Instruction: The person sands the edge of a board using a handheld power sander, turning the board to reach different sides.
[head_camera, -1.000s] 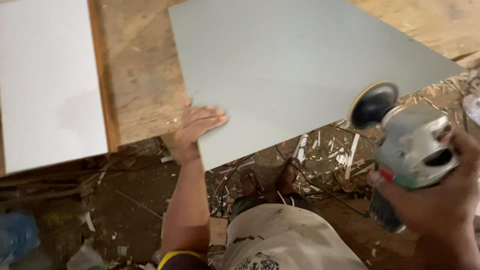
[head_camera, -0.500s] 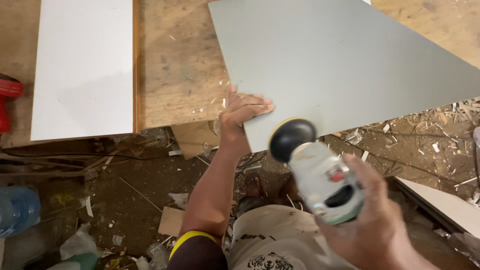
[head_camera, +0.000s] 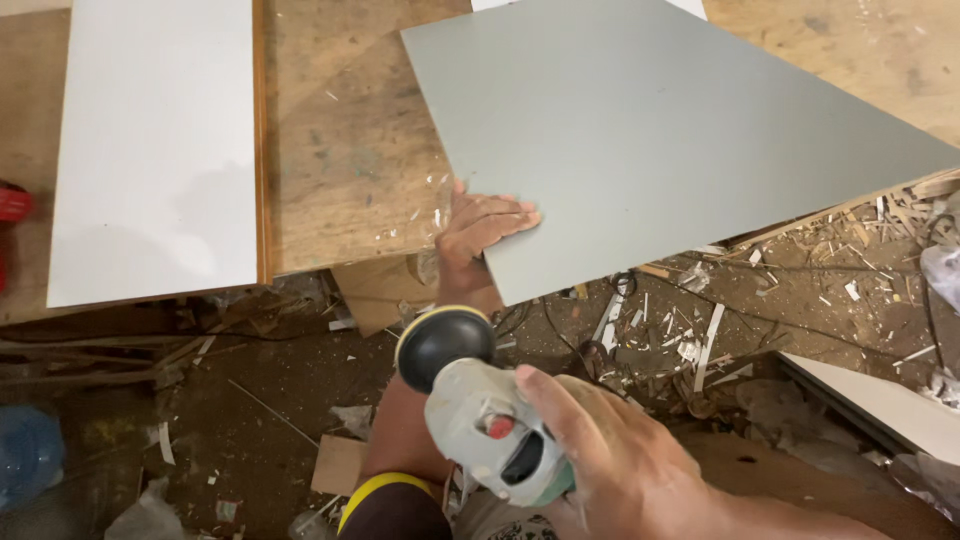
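Note:
A large grey flat panel (head_camera: 660, 130) lies tilted across a worn wooden workbench (head_camera: 350, 150), its near corner sticking out over the bench edge. My left hand (head_camera: 480, 225) rests flat on that near corner, fingers spread over the panel's edge. My right hand (head_camera: 610, 460) grips a grey handheld power sander (head_camera: 480, 400) with a black round pad and a red button. The tool hangs low in front of me, below the bench edge and apart from the panel.
A white board (head_camera: 155, 150) with a wood-coloured edge lies on the bench at left. The dirt floor (head_camera: 200, 400) below is strewn with offcuts, chips and scraps. Another pale board (head_camera: 880, 400) lies at lower right. Something red (head_camera: 12, 205) shows at the far left edge.
My right hand has brought the sander from the right side leftward and lower, over my left forearm. The left hand has stayed on the panel corner while the view shifted.

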